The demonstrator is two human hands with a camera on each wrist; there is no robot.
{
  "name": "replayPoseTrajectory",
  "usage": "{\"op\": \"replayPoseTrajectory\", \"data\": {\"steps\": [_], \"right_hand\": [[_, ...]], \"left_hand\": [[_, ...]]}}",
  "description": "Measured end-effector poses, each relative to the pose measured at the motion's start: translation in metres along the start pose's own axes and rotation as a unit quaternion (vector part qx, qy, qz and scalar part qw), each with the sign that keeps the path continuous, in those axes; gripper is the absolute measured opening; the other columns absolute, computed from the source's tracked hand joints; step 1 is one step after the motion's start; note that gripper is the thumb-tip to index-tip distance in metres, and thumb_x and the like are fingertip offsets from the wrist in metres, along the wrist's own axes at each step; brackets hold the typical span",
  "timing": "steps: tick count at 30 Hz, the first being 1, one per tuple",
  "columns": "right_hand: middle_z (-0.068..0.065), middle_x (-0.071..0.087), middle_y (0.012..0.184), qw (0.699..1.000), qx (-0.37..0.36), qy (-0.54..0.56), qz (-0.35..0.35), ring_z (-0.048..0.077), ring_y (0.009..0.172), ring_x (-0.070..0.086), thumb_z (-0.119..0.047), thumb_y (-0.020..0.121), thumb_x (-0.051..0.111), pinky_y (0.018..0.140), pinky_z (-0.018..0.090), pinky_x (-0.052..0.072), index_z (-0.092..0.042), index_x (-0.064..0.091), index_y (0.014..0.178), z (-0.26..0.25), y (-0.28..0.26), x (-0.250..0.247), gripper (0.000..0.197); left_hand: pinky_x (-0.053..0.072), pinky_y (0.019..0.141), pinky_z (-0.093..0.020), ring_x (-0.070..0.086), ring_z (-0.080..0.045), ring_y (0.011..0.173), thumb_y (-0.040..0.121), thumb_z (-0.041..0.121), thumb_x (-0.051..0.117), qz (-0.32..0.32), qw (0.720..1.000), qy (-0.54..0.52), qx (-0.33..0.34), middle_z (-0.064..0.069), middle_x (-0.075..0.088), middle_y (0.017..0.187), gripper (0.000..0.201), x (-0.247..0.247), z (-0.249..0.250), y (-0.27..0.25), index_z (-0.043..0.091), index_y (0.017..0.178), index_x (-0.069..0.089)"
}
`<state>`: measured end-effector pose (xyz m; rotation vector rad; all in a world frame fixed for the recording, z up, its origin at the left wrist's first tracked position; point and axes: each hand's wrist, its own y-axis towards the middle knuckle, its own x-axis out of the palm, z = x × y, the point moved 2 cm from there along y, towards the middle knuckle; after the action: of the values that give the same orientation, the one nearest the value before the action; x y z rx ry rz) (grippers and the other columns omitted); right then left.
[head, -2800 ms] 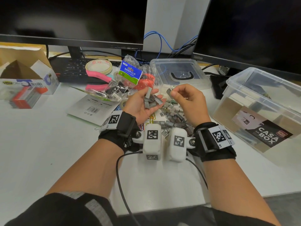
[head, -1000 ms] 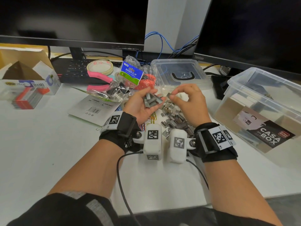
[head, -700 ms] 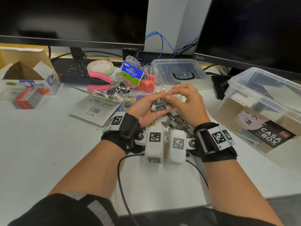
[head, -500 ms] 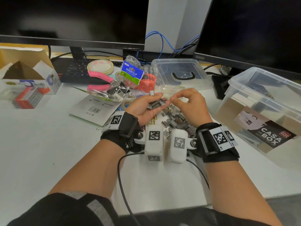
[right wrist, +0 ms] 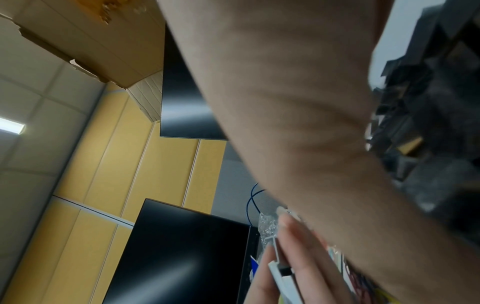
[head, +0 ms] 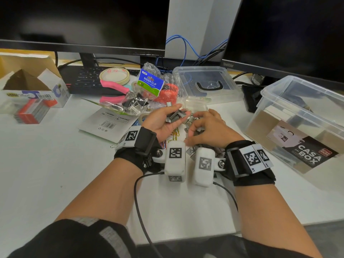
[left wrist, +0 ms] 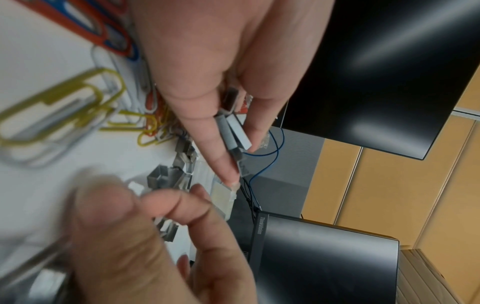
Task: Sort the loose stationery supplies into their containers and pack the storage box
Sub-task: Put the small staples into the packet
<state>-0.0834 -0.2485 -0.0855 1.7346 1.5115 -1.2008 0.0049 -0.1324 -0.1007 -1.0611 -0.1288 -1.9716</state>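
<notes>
My left hand (head: 163, 120) is held palm up just above the desk, its fingers curled round a small bunch of grey staple strips (head: 175, 115). The left wrist view shows the strips (left wrist: 233, 131) lying between its fingers. My right hand (head: 206, 127) is down on the loose pile of staple strips (head: 191, 150). Its thumb and forefinger pinch one strip in the pile. Coloured paper clips (head: 174, 134) lie under my left hand. A small clear case (head: 197, 106) sits just beyond both hands. The clear storage box (head: 297, 101) stands at the right.
The box's clear lid (head: 206, 82) lies behind the hands. Left of it are a binder clip bag (head: 150, 84), pink pliers (head: 111, 90), a tape roll (head: 114, 75) and a card sheet (head: 106, 121). An open carton (head: 31, 86) stands far left. Two monitors and a keyboard (head: 83, 81) line the back.
My right hand put a strip into my left palm, then dropped from there onto the pile. My left hand sank slightly and still holds its bunch.
</notes>
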Motion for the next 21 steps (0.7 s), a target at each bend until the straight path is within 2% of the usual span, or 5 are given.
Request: {"op": "replayPoseTrajectory", "data": {"steps": [4,8,15,18,21], "right_hand": [[-0.007,0.043,0.125,0.994,-0.023,0.089,0.062,0.016,0.132,0.028,-0.026,0.072,0.077,0.110,0.034,0.023,-0.028,0.066,0.073,0.006,0.005,0.000,0.011],[-0.003,0.062,0.108,0.968,-0.022,0.183,0.169,0.012,0.105,0.054,-0.019,0.076,0.072,0.085,0.022,0.034,-0.020,0.063,0.069,0.008,0.004,-0.005,0.012],[-0.013,0.066,0.081,0.921,-0.080,0.237,0.298,0.005,0.091,0.061,-0.021,0.080,0.071,0.075,-0.003,0.032,-0.024,0.063,0.074,0.007,0.003,-0.012,0.010],[-0.013,0.068,0.083,0.919,-0.115,0.243,0.287,0.003,0.092,0.060,-0.024,0.079,0.073,0.080,-0.001,0.033,-0.024,0.068,0.077,0.006,0.006,-0.010,0.005],[-0.011,0.071,0.097,0.922,-0.162,0.234,0.263,0.006,0.104,0.059,-0.032,0.082,0.068,0.094,0.020,0.041,-0.024,0.074,0.089,0.002,0.008,-0.007,0.012]], "left_hand": [[0.056,0.073,-0.035,0.063,-0.030,0.086,0.093,-0.003,0.050,-0.005,1.000,0.001,-0.008,-0.021,0.060,0.091,0.009,0.000,0.000,0.000,-0.006,0.094,0.058],[0.058,0.071,-0.035,0.062,-0.027,0.085,0.092,-0.003,0.051,-0.004,1.000,0.006,-0.010,-0.019,0.060,0.089,0.010,0.000,0.000,0.000,-0.005,0.100,0.057],[0.058,0.077,-0.038,0.067,-0.029,0.083,0.093,0.010,0.055,-0.023,0.999,0.032,-0.018,-0.017,0.067,0.082,0.016,0.002,-0.001,-0.002,-0.005,0.093,0.059],[0.057,0.075,-0.035,0.069,-0.024,0.077,0.096,0.020,0.051,-0.041,0.998,0.050,-0.023,-0.014,0.069,0.080,0.025,0.005,-0.002,-0.004,-0.003,0.090,0.059],[0.058,0.074,-0.034,0.070,-0.019,0.074,0.097,0.018,0.048,-0.070,0.996,0.047,-0.028,-0.010,0.071,0.078,0.024,0.008,-0.004,-0.009,-0.003,0.094,0.060]]}}
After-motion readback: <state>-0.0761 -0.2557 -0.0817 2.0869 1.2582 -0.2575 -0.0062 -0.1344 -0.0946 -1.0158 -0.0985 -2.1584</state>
